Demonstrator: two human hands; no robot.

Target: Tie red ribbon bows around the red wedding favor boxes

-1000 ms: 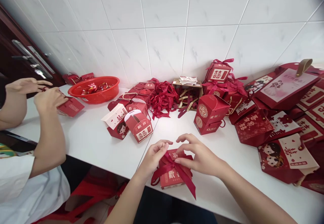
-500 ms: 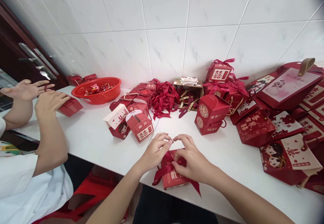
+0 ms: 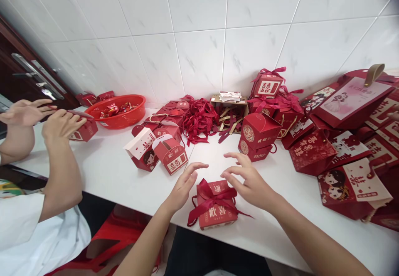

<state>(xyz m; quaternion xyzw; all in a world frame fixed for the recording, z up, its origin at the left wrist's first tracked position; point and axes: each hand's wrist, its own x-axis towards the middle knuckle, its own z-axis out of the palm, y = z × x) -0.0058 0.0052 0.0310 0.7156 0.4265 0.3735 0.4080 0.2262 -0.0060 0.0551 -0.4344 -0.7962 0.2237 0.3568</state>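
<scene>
At lower centre, the left hand (image 3: 181, 189) and right hand (image 3: 253, 183) have just released the ribbon bow (image 3: 213, 200), hovering empty beside the red favour box (image 3: 217, 213); tying looks finished.

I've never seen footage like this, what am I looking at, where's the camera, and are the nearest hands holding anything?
No machine here: one camera, worn on a person's head, looks forward and down. Their bare left hand and right hand are open beside a red box topped with a ribbon bow; neither seems to hold anything. On the white table lie more red boxes, a ribbon pile and a red basin of small wrapped pieces. At picture left, another person's hands are at a box.
</scene>
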